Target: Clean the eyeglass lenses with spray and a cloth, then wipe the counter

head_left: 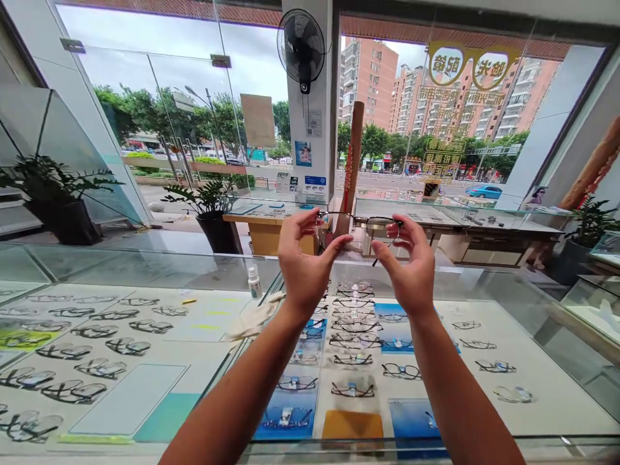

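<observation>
The left hand (309, 261) grips the eyeglasses (358, 221) at nine o'clock, the right hand (409, 268) at three, above the glass tabletop (484, 444); more frames (355, 340) lie at six o'clock from them, a white bottle (254, 284) at eight.

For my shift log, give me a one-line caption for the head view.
Left hand and right hand hold up a pair of glasses above a glass counter displaying more eyeglasses.

Bright daylight comes to me through the windows (448, 110) from a whitish sky (145, 35); my fingers (386, 256) look sharp, my forearms (242, 394) darker, and toward the edges straight lines lean outward.
</observation>
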A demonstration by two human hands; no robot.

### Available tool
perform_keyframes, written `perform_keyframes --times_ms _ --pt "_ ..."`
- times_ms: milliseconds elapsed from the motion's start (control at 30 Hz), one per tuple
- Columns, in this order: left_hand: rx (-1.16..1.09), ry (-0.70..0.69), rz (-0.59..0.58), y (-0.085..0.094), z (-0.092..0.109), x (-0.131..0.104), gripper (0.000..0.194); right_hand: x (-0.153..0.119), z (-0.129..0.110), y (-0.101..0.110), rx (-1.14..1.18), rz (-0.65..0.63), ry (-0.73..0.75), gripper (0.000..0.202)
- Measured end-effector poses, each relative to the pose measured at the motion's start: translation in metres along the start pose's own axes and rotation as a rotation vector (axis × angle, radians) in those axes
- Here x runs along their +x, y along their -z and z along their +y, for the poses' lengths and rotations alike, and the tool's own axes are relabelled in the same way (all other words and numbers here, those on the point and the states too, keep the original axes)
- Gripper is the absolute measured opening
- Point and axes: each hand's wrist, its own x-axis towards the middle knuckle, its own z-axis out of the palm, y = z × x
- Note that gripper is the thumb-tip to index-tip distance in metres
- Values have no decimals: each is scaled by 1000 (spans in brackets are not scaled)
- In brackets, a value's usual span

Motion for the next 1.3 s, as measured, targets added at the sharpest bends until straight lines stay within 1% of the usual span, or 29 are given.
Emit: perform_keyframes --times_ms 100,167,300,400,633,867,1100,1300 --pt "-4 25 12 5 22 15 60 9 -22 2 39 9 -14 51" --pt "2 40 -4 8 28 16 60 8 -28 5 36 11 -23 49" --pt "-21 25 -49 11 25 10 58 2 -28 12 -14 18 13 52" --pt "-57 17 -57 12 24 8 59 1 -28 15 -33 13 32 54" --pt "-70 53 -78 15 29 9 62 5 -30 16 -93 12 27 58" --pt "-102 75 -115 13 24 9 59 6 -26 18 -96 26 20 59" --pt "-104 63 -112 12 23 9 57 8 -22 18 -65 32 8 65" --pt "-63 36 -104 11 22 8 56 8 -17 20 -47 7 -16 64"
